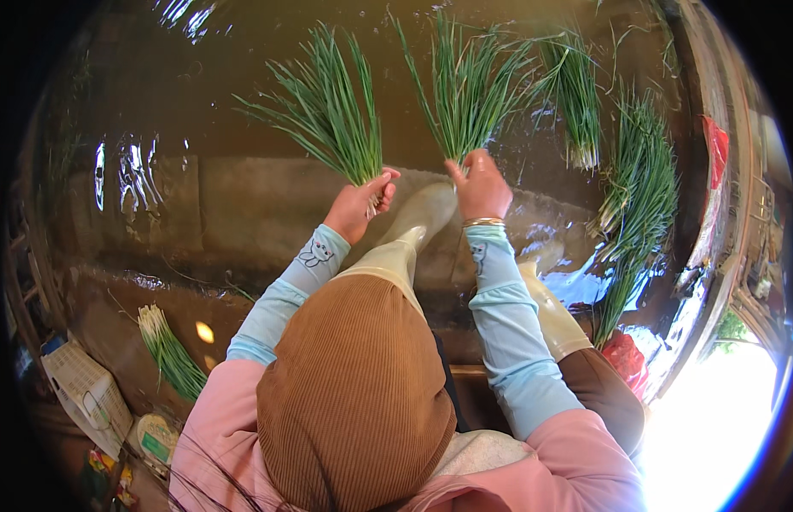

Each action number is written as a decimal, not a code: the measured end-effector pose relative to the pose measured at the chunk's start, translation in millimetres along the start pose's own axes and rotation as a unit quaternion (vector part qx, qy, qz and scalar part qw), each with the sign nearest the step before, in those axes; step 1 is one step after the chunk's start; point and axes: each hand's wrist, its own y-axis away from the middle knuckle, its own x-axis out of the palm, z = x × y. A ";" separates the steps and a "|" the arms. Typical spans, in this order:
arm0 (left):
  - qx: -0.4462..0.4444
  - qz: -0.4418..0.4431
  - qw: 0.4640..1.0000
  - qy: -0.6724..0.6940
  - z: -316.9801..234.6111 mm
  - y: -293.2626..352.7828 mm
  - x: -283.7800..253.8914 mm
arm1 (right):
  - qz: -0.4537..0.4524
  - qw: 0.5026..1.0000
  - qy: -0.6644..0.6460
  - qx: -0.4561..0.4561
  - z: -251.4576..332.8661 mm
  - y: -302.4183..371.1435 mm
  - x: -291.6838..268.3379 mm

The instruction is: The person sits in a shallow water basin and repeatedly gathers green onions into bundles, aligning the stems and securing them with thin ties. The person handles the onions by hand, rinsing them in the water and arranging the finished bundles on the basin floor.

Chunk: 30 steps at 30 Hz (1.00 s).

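My left hand [359, 205] is closed round the pale root ends of a bunch of green chives [338, 115], whose leaves fan up and to the left. To its right, my right hand [484, 189] grips a second bunch of chives [466, 90] low down, with the leaves pointing away from me. Both bunches are held over brown water, apart from each other. Beyond my right hand another bunch of chives [575, 111] lies with white ends toward me. Farther right sits a larger heap of chives [648, 179].
Murky water [243, 102] spreads ahead over a submerged ledge [268, 200]. My cream rubber boots [426, 213] stand in it. At lower left are a chive bunch [170, 350] and a white plastic crate [85, 384]. A red plastic bag [625, 363] lies near my right knee.
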 end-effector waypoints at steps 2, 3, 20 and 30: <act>-0.002 -0.012 1.000 -0.005 -0.1 2.1 -0.4 | 0.035 0.997 0.064 0.023 7.0 -1.4 1.6; 0.007 -0.003 1.000 -0.007 -2.4 2.7 -0.7 | 0.053 0.995 0.070 0.042 9.6 -3.2 -0.1; -0.059 0.013 0.998 0.011 8.5 28.7 -3.4 | 0.201 0.907 -0.360 0.088 66.9 32.0 9.5; -0.051 -0.022 0.995 0.083 20.3 23.7 -9.8 | 0.115 0.969 -0.154 -0.155 71.1 47.1 -0.8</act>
